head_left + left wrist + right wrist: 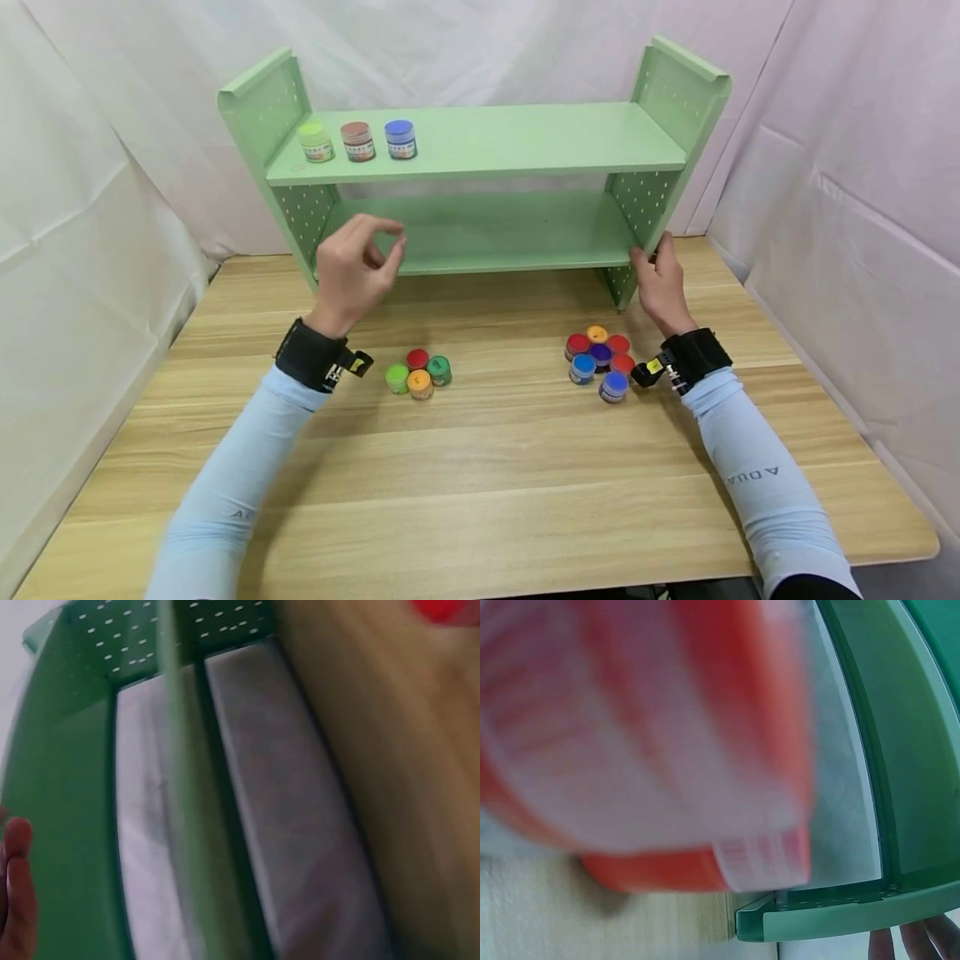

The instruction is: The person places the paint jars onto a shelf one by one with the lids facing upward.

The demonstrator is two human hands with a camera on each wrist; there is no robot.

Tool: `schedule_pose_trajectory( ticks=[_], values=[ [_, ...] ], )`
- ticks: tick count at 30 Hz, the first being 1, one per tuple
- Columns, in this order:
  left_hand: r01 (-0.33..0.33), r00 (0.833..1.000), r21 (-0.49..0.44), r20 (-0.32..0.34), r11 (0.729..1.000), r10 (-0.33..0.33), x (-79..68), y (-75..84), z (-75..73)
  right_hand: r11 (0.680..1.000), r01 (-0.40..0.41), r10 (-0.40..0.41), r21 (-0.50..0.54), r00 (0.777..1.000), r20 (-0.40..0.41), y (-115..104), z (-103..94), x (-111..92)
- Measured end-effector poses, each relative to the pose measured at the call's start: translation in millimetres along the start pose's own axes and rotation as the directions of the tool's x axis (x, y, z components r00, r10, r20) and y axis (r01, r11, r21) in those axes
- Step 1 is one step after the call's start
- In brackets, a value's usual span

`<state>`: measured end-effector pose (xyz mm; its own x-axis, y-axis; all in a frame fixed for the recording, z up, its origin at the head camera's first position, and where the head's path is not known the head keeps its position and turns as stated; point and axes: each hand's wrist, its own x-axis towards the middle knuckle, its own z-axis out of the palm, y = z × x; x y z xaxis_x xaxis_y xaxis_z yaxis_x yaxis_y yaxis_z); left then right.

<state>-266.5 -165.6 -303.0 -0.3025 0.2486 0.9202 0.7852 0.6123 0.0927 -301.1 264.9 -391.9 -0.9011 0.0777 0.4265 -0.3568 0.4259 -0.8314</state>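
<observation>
Empty left hand [356, 268] loosely curved, right hand [662, 287] gripping green shelf [480, 229], fingers [918, 943] partly hidden, red jar [645, 735] blurred

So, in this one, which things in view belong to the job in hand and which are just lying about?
Likely in the job:
green shelf, its side gripped by the right hand
three jars on the shelf
four-jar cluster
larger jar cluster

Apparently just around:
white drapes
wooden table
black wrist straps
dark item at the bottom edge, unidentifiable
</observation>
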Motion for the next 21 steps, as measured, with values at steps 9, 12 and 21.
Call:
schedule_pose_trajectory(
  ticks=[9, 12, 21],
  values=[
    [0.136, 0.921, -0.084, 0.378, 0.987, -0.095, -38.8, -9.5, 12.4, 1.000, 0.000, 0.000, 0.004, 1.000, 0.020, -38, -1.3, -12],
    [0.199, 0.779, -0.037, 0.612, 0.979, -0.136, -46.4, -10.3, 12.8, 1.000, -0.004, 0.004, 0.010, 1.000, 0.019, -40, -0.7, -13],
    [0.316, 0.414, 0.025, 0.896, 0.949, -0.161, -58.1, -11.5, 14.4, 1.000, -0.026, 0.026, -0.001, 0.999, 0.022, -40, -1.9, -13]
  ],
)
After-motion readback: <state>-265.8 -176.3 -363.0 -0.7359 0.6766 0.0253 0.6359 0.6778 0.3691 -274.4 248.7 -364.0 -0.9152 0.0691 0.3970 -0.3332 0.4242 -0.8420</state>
